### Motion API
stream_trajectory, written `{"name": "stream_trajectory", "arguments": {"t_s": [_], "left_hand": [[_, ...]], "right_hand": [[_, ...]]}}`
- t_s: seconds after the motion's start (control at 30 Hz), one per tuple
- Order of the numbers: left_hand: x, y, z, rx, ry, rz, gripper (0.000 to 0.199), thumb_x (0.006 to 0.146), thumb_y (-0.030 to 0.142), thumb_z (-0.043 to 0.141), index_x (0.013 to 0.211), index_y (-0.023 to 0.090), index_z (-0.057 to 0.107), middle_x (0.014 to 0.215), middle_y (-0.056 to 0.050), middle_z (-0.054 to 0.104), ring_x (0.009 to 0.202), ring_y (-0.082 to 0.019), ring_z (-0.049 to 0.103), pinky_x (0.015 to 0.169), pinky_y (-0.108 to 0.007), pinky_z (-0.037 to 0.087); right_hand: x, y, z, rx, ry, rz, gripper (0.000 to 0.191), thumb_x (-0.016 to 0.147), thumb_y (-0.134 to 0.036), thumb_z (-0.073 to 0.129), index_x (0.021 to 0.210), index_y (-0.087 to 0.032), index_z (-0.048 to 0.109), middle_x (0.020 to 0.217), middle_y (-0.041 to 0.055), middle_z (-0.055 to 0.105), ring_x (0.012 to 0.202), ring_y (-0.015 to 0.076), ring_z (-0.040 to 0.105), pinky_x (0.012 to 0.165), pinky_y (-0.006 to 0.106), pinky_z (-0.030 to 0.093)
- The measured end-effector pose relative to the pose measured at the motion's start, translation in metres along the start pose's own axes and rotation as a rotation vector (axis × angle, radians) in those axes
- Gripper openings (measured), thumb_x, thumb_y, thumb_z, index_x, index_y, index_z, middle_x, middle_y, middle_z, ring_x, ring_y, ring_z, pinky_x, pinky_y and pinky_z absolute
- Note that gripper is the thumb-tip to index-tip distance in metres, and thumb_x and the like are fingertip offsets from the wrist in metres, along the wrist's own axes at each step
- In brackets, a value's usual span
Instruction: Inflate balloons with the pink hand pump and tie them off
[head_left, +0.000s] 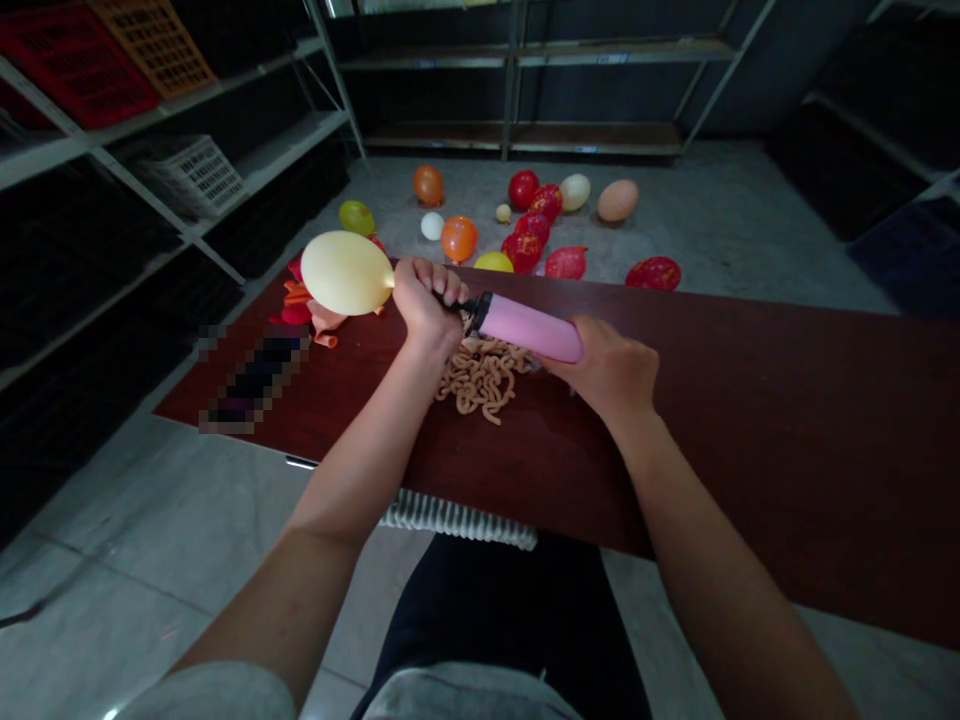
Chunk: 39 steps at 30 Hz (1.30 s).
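Note:
A pale yellow balloon (345, 273), partly inflated, points left from my left hand (427, 297). The fingers of that hand are closed around its neck and the black nozzle end of a pink hand pump (529, 327). At the pump's other end, my right hand (611, 368) is wrapped round it, though its grip is partly hidden. Below the pump, a heap of tan, uninflated long balloons (484, 382) lies on the dark red table (720, 430). Loose red and orange deflated balloons (296, 305) lie behind the inflated one, on the left.
A blurred-out dark object (259, 380) rests near the table's left end. Several inflated balloons, among them an orange one (459, 239) and red ones (523, 250), lie on the floor beyond. Metal shelves (510, 60) stand behind; crates (191, 175) fill the left rack.

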<state>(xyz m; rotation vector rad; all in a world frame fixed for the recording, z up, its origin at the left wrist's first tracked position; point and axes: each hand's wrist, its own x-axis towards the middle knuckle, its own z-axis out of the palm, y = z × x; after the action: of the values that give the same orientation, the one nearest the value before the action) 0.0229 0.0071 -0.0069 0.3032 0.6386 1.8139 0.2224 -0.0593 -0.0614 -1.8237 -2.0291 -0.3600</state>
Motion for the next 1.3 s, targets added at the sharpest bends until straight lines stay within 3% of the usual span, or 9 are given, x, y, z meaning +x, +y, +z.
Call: {"name": "stream_trajectory", "arguments": {"t_s": [0.2, 0.43, 0.67, 0.83, 1.03, 1.3], "left_hand": [[0.012, 0.005, -0.006, -0.11, 0.009, 0.003, 0.044, 0.095, 0.02, 0.041, 0.054, 0.02, 0.024, 0.045, 0.005, 0.026, 0.034, -0.009, 0.025, 0.04, -0.025, 0.023], [0.025, 0.022, -0.011, -0.105, 0.111, 0.046, 0.041, 0.096, 0.021, 0.039, 0.058, 0.019, 0.024, 0.047, 0.006, 0.026, 0.035, -0.007, 0.024, 0.041, -0.022, 0.023], [0.014, 0.021, -0.004, -0.107, 0.082, 0.057, 0.042, 0.097, 0.022, 0.039, 0.06, 0.02, 0.021, 0.048, 0.005, 0.024, 0.035, -0.008, 0.024, 0.041, -0.023, 0.023], [0.003, 0.026, 0.004, -0.069, 0.054, 0.11, 0.043, 0.1, 0.023, 0.037, 0.061, 0.02, 0.018, 0.048, 0.005, 0.022, 0.036, -0.007, 0.022, 0.041, -0.022, 0.024], [0.004, 0.026, 0.001, 0.028, 0.032, 0.136, 0.048, 0.098, 0.027, 0.045, 0.056, 0.02, 0.022, 0.046, 0.004, 0.022, 0.036, -0.01, 0.023, 0.041, -0.025, 0.025], [-0.016, 0.002, 0.008, 0.068, 0.013, 0.024, 0.048, 0.1, 0.027, 0.038, 0.056, 0.02, 0.023, 0.044, 0.003, 0.022, 0.034, -0.009, 0.021, 0.039, -0.026, 0.023]], "right_hand": [[-0.001, 0.021, 0.0, -0.113, 0.066, 0.009, 0.053, 0.084, -0.064, 0.06, 0.115, -0.021, 0.064, 0.099, 0.0089, 0.071, 0.079, 0.0236, 0.064, 0.058, 0.03, 0.026], [0.0, 0.046, -0.005, -0.147, 0.124, 0.051, 0.047, 0.085, -0.053, 0.061, 0.118, -0.02, 0.063, 0.102, 0.0118, 0.068, 0.088, 0.0275, 0.061, 0.065, 0.033, 0.037], [0.004, 0.056, -0.002, 0.052, 0.17, 0.155, 0.045, 0.079, -0.04, 0.066, 0.118, -0.018, 0.063, 0.113, 0.0151, 0.066, 0.097, 0.0311, 0.062, 0.078, 0.042, 0.049], [0.004, 0.051, -0.003, 0.107, 0.188, 0.184, 0.046, 0.076, -0.036, 0.067, 0.117, -0.017, 0.061, 0.113, 0.0181, 0.062, 0.101, 0.0347, 0.061, 0.082, 0.047, 0.049], [0.002, 0.036, -0.008, 0.093, 0.171, 0.195, 0.043, 0.08, -0.036, 0.065, 0.119, -0.021, 0.056, 0.115, 0.0178, 0.06, 0.101, 0.0359, 0.06, 0.077, 0.046, 0.047], [-0.006, 0.004, -0.01, 0.04, -0.072, 0.044, 0.041, 0.082, -0.049, 0.063, 0.11, -0.019, 0.06, 0.101, 0.013, 0.068, 0.083, 0.0279, 0.064, 0.066, 0.035, 0.04]]}}
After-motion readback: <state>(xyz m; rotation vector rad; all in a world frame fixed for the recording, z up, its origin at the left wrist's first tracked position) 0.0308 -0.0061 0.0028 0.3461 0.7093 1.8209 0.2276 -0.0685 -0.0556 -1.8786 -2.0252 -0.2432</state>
